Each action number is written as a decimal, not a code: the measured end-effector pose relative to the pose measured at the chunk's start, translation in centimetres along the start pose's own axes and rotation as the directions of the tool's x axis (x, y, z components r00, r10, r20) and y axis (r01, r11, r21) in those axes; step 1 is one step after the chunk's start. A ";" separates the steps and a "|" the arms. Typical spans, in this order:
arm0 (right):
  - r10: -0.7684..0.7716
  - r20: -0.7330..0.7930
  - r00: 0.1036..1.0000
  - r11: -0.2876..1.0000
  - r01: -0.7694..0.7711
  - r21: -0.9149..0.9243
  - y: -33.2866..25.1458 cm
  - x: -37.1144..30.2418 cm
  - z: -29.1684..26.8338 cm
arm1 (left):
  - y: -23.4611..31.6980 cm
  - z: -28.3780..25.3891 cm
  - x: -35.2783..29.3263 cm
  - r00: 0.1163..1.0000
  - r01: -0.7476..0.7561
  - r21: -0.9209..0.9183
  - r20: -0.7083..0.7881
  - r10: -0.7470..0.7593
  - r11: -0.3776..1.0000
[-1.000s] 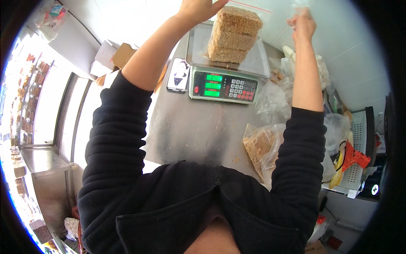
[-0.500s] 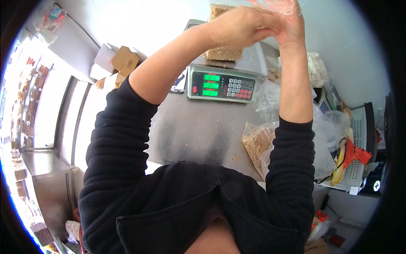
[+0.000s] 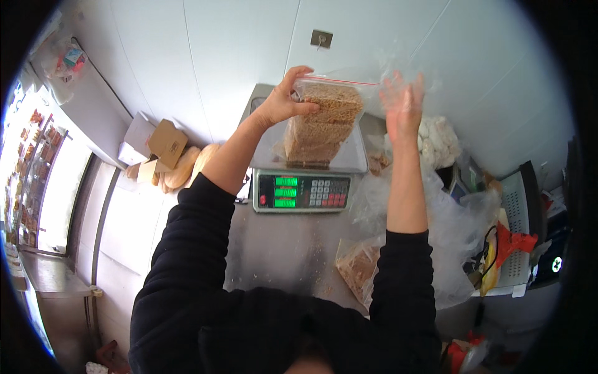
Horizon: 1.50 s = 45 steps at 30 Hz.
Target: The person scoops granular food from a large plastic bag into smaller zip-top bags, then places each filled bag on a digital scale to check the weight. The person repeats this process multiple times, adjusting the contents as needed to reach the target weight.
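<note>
The left hand (image 3: 286, 103) is holding the zip bag (image 3: 324, 124) at its upper edge, at 11 o'clock on the bag. Its grip is pinching the clear plastic, with the thumb lying across the front and the fingers reaching over the top. The bag is containing tan, crumbly-looking blocks and is standing upright on the tray (image 3: 351, 156) of the scale (image 3: 302, 192), its red-lined top facing 12 o'clock. The right hand (image 3: 403, 103) is hovering just beside the bag, toward 2 o'clock from it, its grip spreading with the fingers pointing up; thin clear film (image 3: 430, 80) is showing around the fingers. Below the bag, at 6 o'clock, the scale's three windows are glowing green beside a keypad.

The scale is resting on the metal desk (image 3: 261, 249), where crumbs are lying scattered. At 5 o'clock from the scale, a sack of brown pieces (image 3: 358, 268) is lying partly behind the right sleeve. Clear plastic bags (image 3: 448, 230) are heaping up toward 4 o'clock, and a white lumpy bundle (image 3: 437, 140) is sitting at 2 o'clock. An open cardboard box (image 3: 167, 143) is standing at 10 o'clock.
</note>
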State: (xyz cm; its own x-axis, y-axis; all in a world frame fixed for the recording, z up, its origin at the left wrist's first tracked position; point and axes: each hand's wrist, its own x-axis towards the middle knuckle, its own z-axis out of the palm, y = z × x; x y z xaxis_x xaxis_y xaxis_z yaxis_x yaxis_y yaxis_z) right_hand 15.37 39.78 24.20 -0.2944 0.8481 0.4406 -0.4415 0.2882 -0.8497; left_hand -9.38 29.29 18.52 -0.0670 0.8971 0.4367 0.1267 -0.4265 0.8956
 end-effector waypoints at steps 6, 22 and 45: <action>0.240 -0.121 0.963 0.966 -0.249 -0.071 2.5 -1.1 0.0 | -0.9 2.9 -1.9 0.971 -0.011 -0.030 -0.240 0.003 0.999; 0.068 0.071 0.995 0.996 -0.063 -0.064 5.1 -2.0 3.1 | -4.8 3.1 -3.8 0.991 -0.030 0.113 -0.123 0.044 0.993; 0.134 0.485 0.864 0.923 -0.287 0.256 -12.0 -2.6 0.2 | 3.2 12.7 -15.0 0.964 0.260 -0.952 0.265 -0.010 -0.163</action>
State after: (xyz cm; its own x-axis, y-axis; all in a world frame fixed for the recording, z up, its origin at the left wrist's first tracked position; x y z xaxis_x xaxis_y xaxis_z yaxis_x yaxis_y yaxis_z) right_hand 21.26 34.01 33.28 -0.7248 0.5553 0.4077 -0.5401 -0.0907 -0.8367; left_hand 4.59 15.91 13.74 0.1969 0.8996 0.3898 -0.9799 0.1932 0.0491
